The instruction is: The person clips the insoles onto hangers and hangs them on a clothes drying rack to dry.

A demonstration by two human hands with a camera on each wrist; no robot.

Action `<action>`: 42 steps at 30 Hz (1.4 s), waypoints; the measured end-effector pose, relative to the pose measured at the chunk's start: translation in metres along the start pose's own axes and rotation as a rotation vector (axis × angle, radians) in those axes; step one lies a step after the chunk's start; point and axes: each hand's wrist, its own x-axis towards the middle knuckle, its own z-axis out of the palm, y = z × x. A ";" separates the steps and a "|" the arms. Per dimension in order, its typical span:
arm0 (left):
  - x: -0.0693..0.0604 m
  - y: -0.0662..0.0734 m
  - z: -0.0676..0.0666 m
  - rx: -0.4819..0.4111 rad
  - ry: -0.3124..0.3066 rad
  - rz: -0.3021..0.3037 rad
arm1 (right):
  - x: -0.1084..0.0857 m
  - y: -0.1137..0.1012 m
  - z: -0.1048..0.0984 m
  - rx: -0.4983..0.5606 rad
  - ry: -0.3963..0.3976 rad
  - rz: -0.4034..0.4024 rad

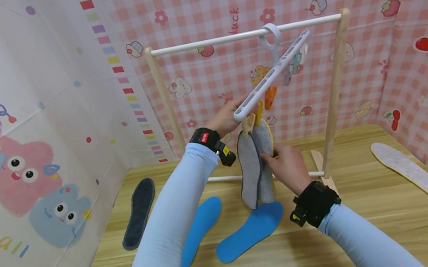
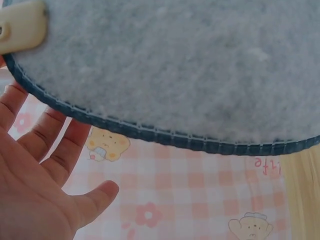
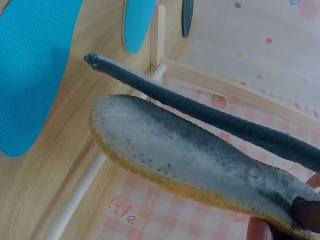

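Note:
Two grey insoles hang from clothespins at the near end of a white hanger [image 1: 272, 77]. The dark-edged insole [image 1: 249, 165] hangs under a beige clothespin [image 1: 249, 123], the yellow-edged insole [image 1: 263, 137] under a yellow clothespin [image 1: 259, 114]. My right hand [image 1: 288, 166] pinches the yellow-edged insole's side between thumb and fingers, plain in the right wrist view. My left hand [image 1: 225, 119] is up by the hanger's near end. In the left wrist view its fingers reach behind the dark-edged insole [image 2: 175, 75], thumb held apart; their tips are hidden.
The hanger hooks over a white rail [image 1: 204, 42] on a wooden-post rack. Further clothespins, including an orange clothespin [image 1: 270, 97], hang along it. On the table lie two blue insoles [image 1: 249, 233], a dark insole [image 1: 139, 214] at left and a pale insole [image 1: 412, 172] at right.

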 end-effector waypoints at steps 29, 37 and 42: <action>-0.040 -0.037 -0.030 -0.105 0.136 -0.230 | -0.019 0.033 0.002 -0.059 -0.101 0.050; -0.078 -0.074 -0.027 -0.071 0.152 -0.303 | -0.023 0.045 -0.002 -0.056 -0.106 0.103; -0.097 -0.094 -0.019 -0.045 0.146 -0.354 | -0.025 0.050 -0.002 -0.064 -0.118 0.129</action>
